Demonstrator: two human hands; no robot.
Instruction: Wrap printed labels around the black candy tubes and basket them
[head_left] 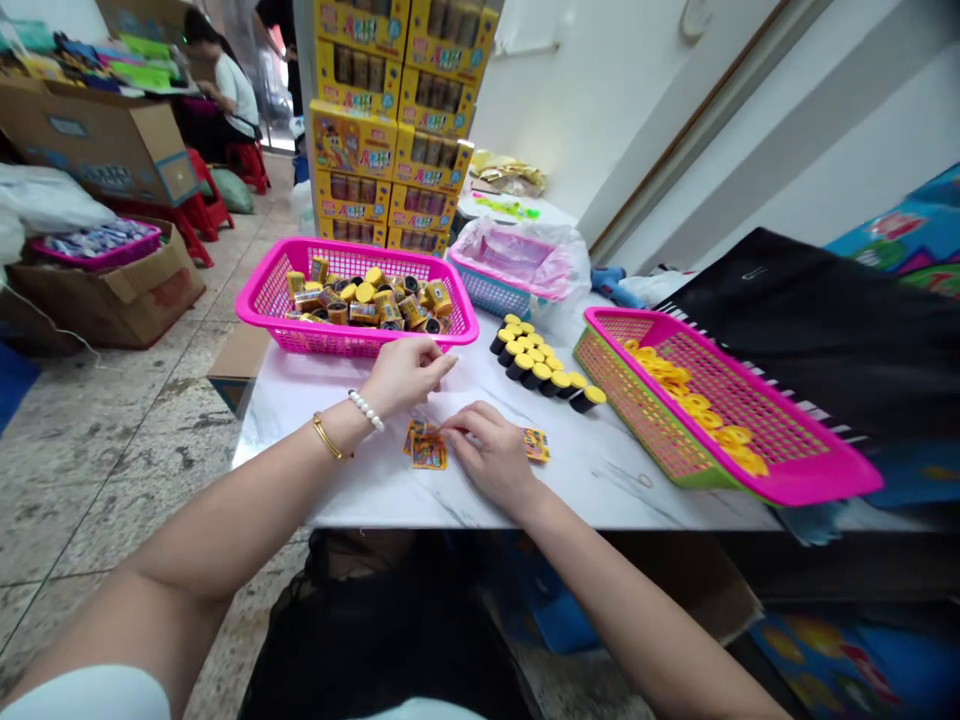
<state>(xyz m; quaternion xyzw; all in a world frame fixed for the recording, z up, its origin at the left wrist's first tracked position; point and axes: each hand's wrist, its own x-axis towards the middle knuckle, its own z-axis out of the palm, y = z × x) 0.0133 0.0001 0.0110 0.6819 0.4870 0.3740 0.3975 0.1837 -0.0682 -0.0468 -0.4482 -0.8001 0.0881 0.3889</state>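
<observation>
Three small yellow-red cards [430,452], two overlapping, one apart. Left hand [405,375]: fingers pressed together, raised. Right hand [487,455]: fingertips touching the overlapping pair.

Small yellow-orange printed cards [429,451], lying flat

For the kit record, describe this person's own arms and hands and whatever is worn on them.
Both hands are bare, without gloves: the left hand and the right hand. The left wrist wears a white pearl bracelet, with a slim gold bangle just above it on the forearm. A white short sleeve shows on the left upper arm. No jewellery shows on the right arm.
</observation>
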